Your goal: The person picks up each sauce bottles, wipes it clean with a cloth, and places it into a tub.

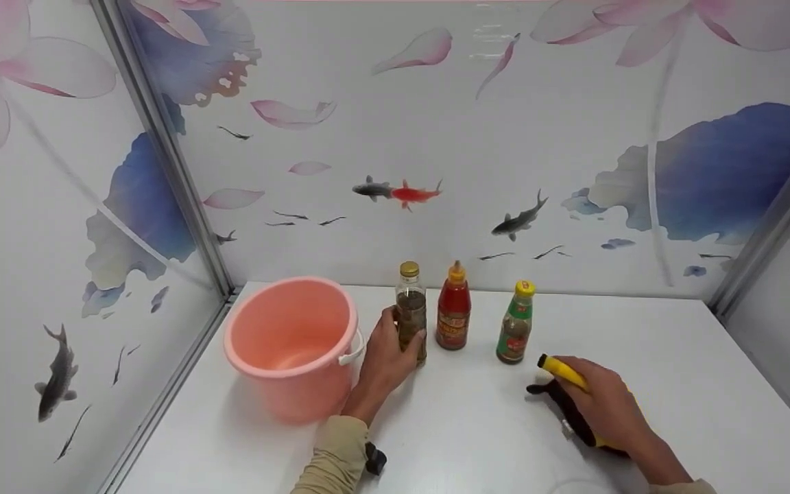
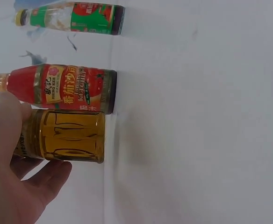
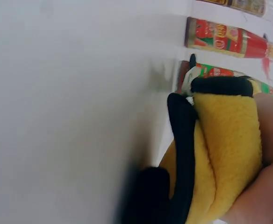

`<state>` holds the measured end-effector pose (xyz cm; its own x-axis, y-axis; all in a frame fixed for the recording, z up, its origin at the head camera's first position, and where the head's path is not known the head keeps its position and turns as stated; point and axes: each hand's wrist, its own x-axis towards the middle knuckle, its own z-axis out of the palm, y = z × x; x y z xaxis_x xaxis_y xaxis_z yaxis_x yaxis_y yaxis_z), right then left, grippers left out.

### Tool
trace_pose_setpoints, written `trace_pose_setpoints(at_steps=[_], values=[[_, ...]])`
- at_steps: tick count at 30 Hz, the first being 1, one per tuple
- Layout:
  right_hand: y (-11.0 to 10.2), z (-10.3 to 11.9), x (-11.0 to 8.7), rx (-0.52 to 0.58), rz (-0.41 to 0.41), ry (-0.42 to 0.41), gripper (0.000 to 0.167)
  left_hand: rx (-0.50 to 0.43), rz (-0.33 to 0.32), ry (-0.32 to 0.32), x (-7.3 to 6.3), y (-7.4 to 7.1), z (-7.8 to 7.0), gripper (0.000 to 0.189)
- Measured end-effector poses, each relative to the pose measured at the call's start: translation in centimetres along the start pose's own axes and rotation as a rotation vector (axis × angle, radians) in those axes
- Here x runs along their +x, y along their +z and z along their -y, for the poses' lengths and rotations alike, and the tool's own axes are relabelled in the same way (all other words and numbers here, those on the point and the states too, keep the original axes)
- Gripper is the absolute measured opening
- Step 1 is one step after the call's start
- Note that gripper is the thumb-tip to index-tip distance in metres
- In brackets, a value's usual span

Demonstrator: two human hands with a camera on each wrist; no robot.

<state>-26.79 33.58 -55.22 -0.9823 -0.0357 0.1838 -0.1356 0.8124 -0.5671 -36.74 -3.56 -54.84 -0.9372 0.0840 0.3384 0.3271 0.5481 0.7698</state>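
Observation:
My left hand [image 1: 389, 357] grips a clear glass bottle [image 1: 410, 302] with a gold cap, its thumb and fingers wrapped round the lower half. Amber liquid shows in the bottle's base [image 2: 73, 135] in the left wrist view; I cannot tell whether that base touches the table. Just right of it stands a red ketchup bottle [image 1: 453, 317] with an orange nozzle. A green-labelled bottle [image 1: 515, 326] with a yellow cap stands farther right. Near the table's right front, my right hand [image 1: 607, 401] holds a folded, fuzzy yellow cloth [image 3: 230, 135] with black edging, which hangs low over the tabletop.
A pink bucket [image 1: 302, 394] with a white handle stands left of my left hand. The white table [image 1: 463, 425] is bounded by a printed back wall [image 1: 436, 137] and side panels. A metal post [image 1: 182, 171] rises at the back left corner.

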Motion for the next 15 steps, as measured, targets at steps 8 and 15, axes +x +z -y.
trace_pose_setpoints(at_steps=[8,15], values=[[0.2,2.5,0.4,0.139,-0.139,-0.059,0.034,-0.043,0.033,0.010,-1.3,-0.2,-1.2,0.072],[0.5,4.4,0.8,0.272,-0.216,-0.096,0.031,-0.121,0.087,-0.001,-2.3,-0.4,-2.4,0.074]])
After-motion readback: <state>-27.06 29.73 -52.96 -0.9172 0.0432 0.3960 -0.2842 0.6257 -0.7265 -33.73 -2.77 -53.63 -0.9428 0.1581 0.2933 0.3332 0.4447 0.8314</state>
